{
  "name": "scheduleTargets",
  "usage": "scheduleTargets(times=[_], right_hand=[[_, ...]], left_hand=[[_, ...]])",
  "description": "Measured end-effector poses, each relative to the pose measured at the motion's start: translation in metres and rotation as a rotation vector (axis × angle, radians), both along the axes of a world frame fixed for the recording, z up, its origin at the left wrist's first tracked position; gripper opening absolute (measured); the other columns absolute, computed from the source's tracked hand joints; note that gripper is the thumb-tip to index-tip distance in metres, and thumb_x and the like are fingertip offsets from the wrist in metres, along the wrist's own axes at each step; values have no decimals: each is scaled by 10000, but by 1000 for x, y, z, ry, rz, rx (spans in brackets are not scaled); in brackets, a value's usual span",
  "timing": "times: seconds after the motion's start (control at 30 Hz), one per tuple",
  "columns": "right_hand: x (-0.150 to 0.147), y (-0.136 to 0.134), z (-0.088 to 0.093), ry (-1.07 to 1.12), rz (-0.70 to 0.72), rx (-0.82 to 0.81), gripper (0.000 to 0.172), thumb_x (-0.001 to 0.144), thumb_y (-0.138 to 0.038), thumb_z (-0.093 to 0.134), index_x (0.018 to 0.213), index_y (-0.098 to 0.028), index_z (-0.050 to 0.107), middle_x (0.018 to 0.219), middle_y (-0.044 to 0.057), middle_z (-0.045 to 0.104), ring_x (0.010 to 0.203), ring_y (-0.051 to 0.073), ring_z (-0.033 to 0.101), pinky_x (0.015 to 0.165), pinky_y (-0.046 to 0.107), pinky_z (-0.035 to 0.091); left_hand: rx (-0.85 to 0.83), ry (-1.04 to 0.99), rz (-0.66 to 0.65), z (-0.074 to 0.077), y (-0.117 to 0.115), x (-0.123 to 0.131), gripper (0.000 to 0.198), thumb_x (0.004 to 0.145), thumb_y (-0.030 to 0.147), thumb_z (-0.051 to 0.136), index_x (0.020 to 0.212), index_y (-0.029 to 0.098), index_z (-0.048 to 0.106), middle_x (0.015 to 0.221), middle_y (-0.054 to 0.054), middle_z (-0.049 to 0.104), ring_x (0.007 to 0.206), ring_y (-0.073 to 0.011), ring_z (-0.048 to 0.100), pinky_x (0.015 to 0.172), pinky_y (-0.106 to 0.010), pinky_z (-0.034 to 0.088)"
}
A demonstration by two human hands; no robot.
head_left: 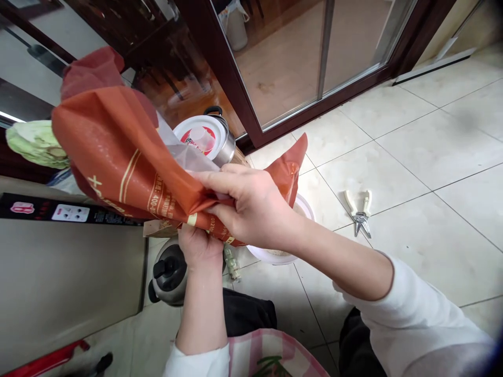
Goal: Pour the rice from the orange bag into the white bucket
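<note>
An orange-red plastic bag with yellow print stretches across the view, its bulky part to the upper left and its other end pointing right. My right hand is closed around the gathered middle of the bag, thumb and fingers pinching the plastic. From below, my left hand grips the underside; its fingers are partly hidden behind the bag. Under the bag's right end, a whitish basin stands on the floor, with a pale, grainy content just visible. My right forearm and the bag hide most of it.
Pruning shears with cream handles lie on the tiles at right. A dark-lidded cooker stands below the bag. Behind it is a steel pot with a white lid. A cabbage rests at left, near a sliding glass door.
</note>
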State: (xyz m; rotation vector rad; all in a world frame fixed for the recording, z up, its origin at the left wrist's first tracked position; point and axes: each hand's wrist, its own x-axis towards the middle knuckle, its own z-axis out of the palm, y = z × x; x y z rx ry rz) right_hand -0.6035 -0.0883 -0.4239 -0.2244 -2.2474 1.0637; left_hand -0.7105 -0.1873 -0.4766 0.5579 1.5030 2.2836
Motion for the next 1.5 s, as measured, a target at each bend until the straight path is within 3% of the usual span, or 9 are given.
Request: scheduleTargets(times=[0.17,0.27,0.47,0.77,1.07,1.2,1.33,1.4,1.5], right_hand=[[1,7,-3,8,36,-14,254,829,-202,571,1049,-262,683,763,5,613,816,181,572,724,279,476],[6,21,-2,1,23,7,202,818,-192,560,977,-254,668,779,2,610,816,176,560,716,277,464],[12,40,-3,-61,-47,51,271,759,-105,547,969,-261,616,835,-3,607,845,174,552,719,268,449],[10,34,-5,-36,-90,149,392,698,-6,427,977,-233,582,900,3,587,900,159,542,746,259,440],[12,33,-6,-13,-86,147,236,742,-51,436,772,-236,579,837,15,564,771,166,525,654,288,422],[15,35,-1,-73,-115,99,202,759,-90,484,742,-260,591,819,20,576,802,191,538,656,298,439],[17,33,1,-76,-158,74,207,769,-96,490,753,-262,613,822,29,577,809,194,535,655,295,443],[15,31,0,-76,-158,67,211,770,-102,488,769,-265,621,815,27,578,804,192,529,648,293,443],[10,27,-4,-66,-137,66,211,771,-88,480,750,-253,610,794,24,566,790,177,519,642,278,435]], left_hand=[[7,-61,67,-7,1,-4,128,736,274,697,847,211,693,1067,-18,746,1218,-203,583,1018,-263,487],[-16,-99,56,-8,1,-8,142,829,323,635,900,223,709,1117,-22,738,1245,-215,567,1046,-311,478],[-62,-148,21,-12,3,-15,329,871,518,563,902,231,721,1129,-42,737,1258,-245,556,1054,-386,476],[-8,-267,70,-28,10,-16,301,915,413,527,1060,210,696,1130,-35,739,1225,-206,583,1077,-349,443],[-45,-147,-7,-21,14,5,239,732,366,710,939,246,723,1147,-21,728,1282,-222,532,1043,-320,478],[-45,-45,-20,-12,10,10,414,635,449,807,986,253,713,1242,-24,683,1331,-248,480,1043,-321,479],[-114,77,-178,-11,-8,0,682,438,633,859,989,257,715,1197,-67,695,1263,-299,543,992,-351,517],[-171,147,-240,-15,-16,-6,742,332,551,918,985,261,718,1081,-67,729,1167,-295,613,937,-342,548],[-257,226,-219,-21,-19,-9,679,332,341,965,960,243,725,951,-34,744,1017,-250,675,891,-319,569]])
